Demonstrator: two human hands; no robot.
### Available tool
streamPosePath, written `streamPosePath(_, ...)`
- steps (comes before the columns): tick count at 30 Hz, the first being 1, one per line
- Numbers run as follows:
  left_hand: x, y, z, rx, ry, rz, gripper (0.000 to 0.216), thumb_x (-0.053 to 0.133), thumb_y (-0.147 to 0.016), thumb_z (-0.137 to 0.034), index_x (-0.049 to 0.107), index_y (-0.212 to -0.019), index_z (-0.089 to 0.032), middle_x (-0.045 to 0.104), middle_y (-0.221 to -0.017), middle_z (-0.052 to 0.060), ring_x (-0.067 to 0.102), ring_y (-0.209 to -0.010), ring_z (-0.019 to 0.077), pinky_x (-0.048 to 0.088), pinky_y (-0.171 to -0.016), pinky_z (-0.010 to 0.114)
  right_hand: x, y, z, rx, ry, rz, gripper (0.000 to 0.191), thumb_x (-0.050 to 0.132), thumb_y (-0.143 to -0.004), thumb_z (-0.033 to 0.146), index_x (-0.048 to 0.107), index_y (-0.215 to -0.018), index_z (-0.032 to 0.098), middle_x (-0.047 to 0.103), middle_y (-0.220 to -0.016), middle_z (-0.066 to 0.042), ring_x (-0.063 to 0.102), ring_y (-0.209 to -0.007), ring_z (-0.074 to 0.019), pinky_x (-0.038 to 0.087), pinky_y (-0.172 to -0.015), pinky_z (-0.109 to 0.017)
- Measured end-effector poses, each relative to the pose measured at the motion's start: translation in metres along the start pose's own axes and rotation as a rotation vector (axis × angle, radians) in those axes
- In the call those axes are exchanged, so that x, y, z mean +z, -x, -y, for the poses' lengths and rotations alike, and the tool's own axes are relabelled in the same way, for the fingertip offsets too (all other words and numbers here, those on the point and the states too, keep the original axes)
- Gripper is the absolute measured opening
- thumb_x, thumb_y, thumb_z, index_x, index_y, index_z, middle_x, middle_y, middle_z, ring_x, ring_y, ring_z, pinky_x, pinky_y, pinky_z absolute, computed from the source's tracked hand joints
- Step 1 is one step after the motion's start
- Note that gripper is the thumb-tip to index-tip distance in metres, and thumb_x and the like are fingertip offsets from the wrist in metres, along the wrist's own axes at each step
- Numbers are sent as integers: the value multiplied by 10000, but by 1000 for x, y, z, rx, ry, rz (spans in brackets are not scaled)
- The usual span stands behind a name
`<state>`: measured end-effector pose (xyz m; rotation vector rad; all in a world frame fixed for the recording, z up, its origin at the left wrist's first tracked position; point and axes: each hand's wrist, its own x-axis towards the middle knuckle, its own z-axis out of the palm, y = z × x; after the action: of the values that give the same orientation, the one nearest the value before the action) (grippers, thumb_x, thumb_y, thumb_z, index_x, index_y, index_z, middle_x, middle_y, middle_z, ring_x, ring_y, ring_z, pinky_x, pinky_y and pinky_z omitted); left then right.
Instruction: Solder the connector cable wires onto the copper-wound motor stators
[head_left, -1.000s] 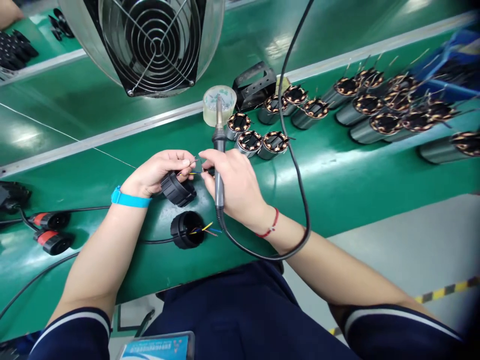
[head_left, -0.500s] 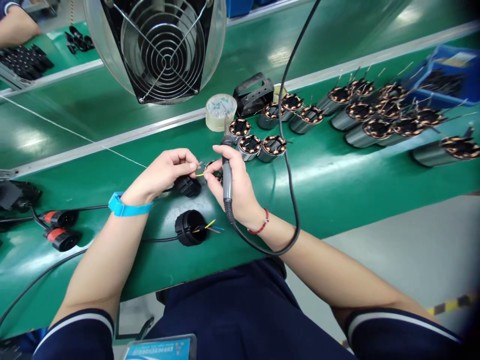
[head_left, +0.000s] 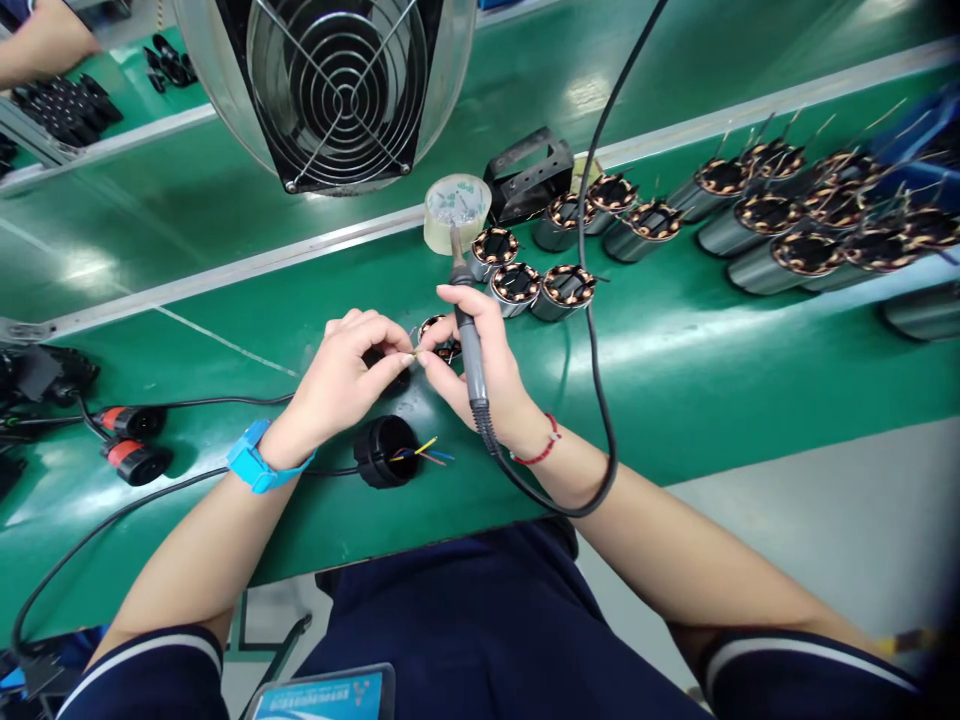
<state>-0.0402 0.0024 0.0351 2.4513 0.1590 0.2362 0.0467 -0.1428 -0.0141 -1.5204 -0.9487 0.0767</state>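
Observation:
My left hand [head_left: 349, 370] pinches a thin wire [head_left: 418, 353] between thumb and forefinger. The thumb and fingertip of my right hand [head_left: 499, 380] meet it at the same spot. Across the right palm lies a soldering iron [head_left: 471, 355], tip pointing away from me, its cable looping over the forearm. Right behind the fingertips stands a wound motor stator [head_left: 441, 338], partly covered by the right fingers. A black cap under my left hand is mostly hidden. Nearer to me, another black round cap [head_left: 386, 452] lies with yellow, blue and brown wire ends sticking out.
A caged fan [head_left: 345, 100] stands at the back, with a tape roll [head_left: 456, 215] and a black metal bracket [head_left: 529, 175] to its right. Several stators [head_left: 769, 240] fill the right side. Cables and red-banded connectors [head_left: 139, 460] lie left. Another person's arm [head_left: 49, 45] shows top left.
My left hand has shifted right, and its fingertips now meet those of my right hand on the wire. The soldering iron stays in the right hand. The whole view has shifted slightly.

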Motion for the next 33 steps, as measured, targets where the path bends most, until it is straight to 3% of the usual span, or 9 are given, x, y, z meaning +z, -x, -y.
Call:
streamPosePath(9, 3, 2, -2, 99, -188, -42, 122, 593, -878, -298, 666, -819, -220, 643, -830, 21, 510, -858, 205, 317, -795, 374, -1, -4, -1, 9, -118, 0, 468, 559, -824, 176, 377, -1244, 273, 569, -763, 41, 586, -731, -153, 517, -777, -346)
streamPosePath(16, 14, 9, -4, 98, -289, -173, 141, 560, -901, -282, 699, -927, -273, 722, -956, 24, 536, -956, 257, 296, -845, 436, 5, -5, 4, 118, -40, -101, 426, 548, -840, 240, 377, -1223, 312, 581, -775, 10, 610, -767, -214, 531, -815, -421)
streamPosePath(21, 22, 10, -4, 81, -176, -189, 167, 494, -927, -214, 658, -895, -224, 726, -927, 12, 622, -868, 175, 359, -892, 370, -3, -7, 3, 116, -40, -24, 444, 562, -844, 239, 383, -1249, 286, 606, -803, -1, 623, -785, -211, 542, -821, -407)
streamPosePath(25, 20, 5, 2, 16, -208, -224, 134, 526, -881, -177, 641, -825, -214, 689, -802, -17, 607, -781, 151, 387, -835, 322, -16, -11, -3, 47, -40, -24, 446, 559, -841, 176, 401, -1253, 247, 623, -835, -4, 625, -813, -191, 537, -828, -387)
streamPosePath(28, 19, 2, 7, 5, -233, -203, 126, 539, -853, -152, 644, -811, -207, 662, -780, -21, 591, -758, 141, 386, -780, 303, -23, -12, -7, 26, 25, 70, 474, 566, -832, 160, 410, -1273, 240, 650, -919, -13, 636, -877, -188, 516, -883, -398)
streamPosePath(33, 18, 0, 10, 33, -241, -191, 132, 546, -834, -138, 658, -799, -199, 645, -770, -11, 576, -758, 144, 379, -724, 294, -18, -17, -12, 30, 27, 156, 478, 578, -837, 164, 426, -1282, 249, 634, -805, 32, 634, -748, -152, 534, -760, -327)
